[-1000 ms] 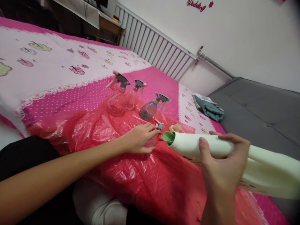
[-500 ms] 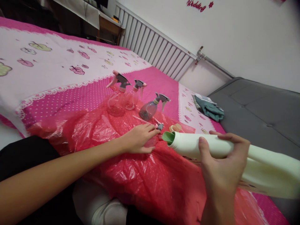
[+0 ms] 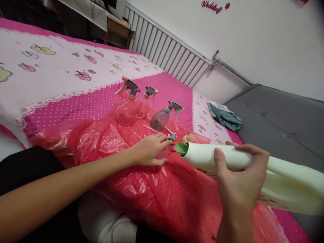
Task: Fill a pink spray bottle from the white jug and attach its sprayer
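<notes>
My right hand [image 3: 243,172] grips a large pale green jug [image 3: 288,185] by its neck and handle, tipped on its side with the mouth towards the left. A green pouring spout [image 3: 181,147] inside that mouth meets the threaded neck of a small clear pink bottle [image 3: 162,154]. My left hand [image 3: 152,150] is wrapped round this bottle and hides most of it. Whether liquid is flowing I cannot tell. Just beyond my left fingers lies a detached spray head [image 3: 172,136] in grey and pink, with a thin tube. A cream cap [image 3: 189,138] is beside it.
Three spray bottles stand behind: a large pink one [image 3: 125,109], a smaller pink one [image 3: 142,106] and a tilted grey one [image 3: 161,118]. Crinkled red plastic sheeting [image 3: 162,195] covers the bed [image 3: 83,104] here. Folded clothes [image 3: 225,116] lie by the grey headboard [image 3: 280,125].
</notes>
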### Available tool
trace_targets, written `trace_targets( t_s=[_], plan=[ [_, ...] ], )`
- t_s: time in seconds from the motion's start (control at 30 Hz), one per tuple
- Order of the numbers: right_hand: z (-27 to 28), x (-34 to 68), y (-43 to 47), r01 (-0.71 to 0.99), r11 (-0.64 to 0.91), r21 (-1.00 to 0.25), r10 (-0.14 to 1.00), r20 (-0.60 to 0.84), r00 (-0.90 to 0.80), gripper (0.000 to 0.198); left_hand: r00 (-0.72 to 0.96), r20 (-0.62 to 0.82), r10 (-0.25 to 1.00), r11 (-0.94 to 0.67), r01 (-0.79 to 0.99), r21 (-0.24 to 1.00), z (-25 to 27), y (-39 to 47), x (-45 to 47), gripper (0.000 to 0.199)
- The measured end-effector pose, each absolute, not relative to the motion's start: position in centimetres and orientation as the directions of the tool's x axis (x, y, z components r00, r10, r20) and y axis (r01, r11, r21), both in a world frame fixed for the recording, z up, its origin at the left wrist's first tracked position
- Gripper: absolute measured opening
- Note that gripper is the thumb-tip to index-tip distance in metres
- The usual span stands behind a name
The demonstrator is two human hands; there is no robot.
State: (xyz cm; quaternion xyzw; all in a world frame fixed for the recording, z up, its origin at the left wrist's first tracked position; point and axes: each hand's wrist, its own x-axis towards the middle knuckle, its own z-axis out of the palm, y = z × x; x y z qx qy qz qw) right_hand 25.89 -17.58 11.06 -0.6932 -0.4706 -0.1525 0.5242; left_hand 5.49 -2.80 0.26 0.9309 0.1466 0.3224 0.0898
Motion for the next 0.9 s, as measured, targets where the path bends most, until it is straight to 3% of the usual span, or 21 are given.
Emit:
trace_targets(
  t_s=[0.9],
  plan=[
    [10.99, 26.23, -17.47, 0.822, -0.039, -0.568, 0.484, 0.709, 0.513, 0.048, 0.756, 0.565, 0.330, -0.941, 0.214, 0.263, 0.12, -2.75, 5.43, 0.053]
  ],
)
